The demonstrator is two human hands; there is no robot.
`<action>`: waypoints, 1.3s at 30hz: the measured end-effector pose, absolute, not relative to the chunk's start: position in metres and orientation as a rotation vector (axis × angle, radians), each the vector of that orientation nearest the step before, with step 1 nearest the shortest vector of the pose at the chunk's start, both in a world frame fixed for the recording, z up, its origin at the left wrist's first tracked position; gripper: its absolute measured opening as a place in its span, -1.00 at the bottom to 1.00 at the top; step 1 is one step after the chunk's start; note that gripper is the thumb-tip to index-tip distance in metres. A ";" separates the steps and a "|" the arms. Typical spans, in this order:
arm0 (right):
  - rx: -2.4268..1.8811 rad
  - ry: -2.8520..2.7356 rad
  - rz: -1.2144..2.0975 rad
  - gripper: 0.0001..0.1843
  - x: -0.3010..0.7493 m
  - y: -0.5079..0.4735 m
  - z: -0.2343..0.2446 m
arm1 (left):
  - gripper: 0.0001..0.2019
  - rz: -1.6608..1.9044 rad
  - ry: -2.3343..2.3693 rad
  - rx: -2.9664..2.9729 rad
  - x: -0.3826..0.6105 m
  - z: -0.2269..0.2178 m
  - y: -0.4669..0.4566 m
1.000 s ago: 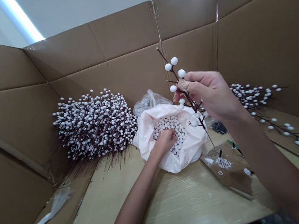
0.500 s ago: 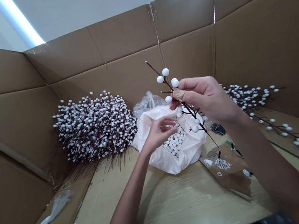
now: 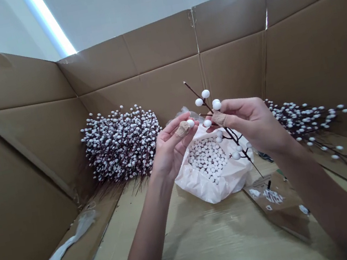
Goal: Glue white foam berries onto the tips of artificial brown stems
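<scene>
Between the thumb and fingers of my left hand (image 3: pixel 172 146) is a single white berry (image 3: pixel 190 123), held just left of the stem. My right hand (image 3: pixel 250 121) pinches a brown artificial berry branch (image 3: pixel 233 135), which slants with its bare tip up to the left and its thin wire end down to the right. Several white berries sit on its twigs. Tan wrapping covers a thumb on each hand. Below both hands stands an open white plastic bag (image 3: pixel 211 192) full of loose white berries (image 3: pixel 210 157).
A dense pile of berry branches (image 3: pixel 122 143) lies at the back left, with more branches (image 3: pixel 308 115) at the right. A cardboard piece (image 3: pixel 285 213) smeared with white stuff lies right of the bag. Cardboard walls (image 3: pixel 159 87) surround the table. White plastic film (image 3: pixel 64 252) lies at left.
My left hand has come up out of the bag with a white berry and is now close to the branch. My right hand still holds the branch; the view has shifted slightly.
</scene>
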State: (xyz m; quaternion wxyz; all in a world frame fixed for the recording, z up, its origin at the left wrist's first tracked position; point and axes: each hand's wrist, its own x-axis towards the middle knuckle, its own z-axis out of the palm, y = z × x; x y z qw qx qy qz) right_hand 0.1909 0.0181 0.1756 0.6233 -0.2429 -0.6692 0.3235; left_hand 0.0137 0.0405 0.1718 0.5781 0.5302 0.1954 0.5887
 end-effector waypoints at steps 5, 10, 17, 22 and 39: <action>-0.583 -1.538 0.705 -0.90 0.187 0.021 0.171 | -0.87 1.402 0.400 1.143 0.025 0.167 0.040; -0.588 -1.535 0.648 -0.90 0.182 0.018 0.170 | -0.88 1.423 0.357 1.121 0.029 0.164 0.041; -0.615 -1.522 0.552 -0.89 0.180 0.017 0.171 | -0.84 1.434 0.363 1.126 0.031 0.162 0.041; -0.639 -1.530 0.479 -0.87 0.179 0.017 0.171 | -0.89 1.437 0.320 1.100 0.032 0.163 0.040; -0.642 -1.553 0.479 -0.82 0.179 0.018 0.170 | -0.84 1.463 0.328 1.217 0.033 0.164 0.038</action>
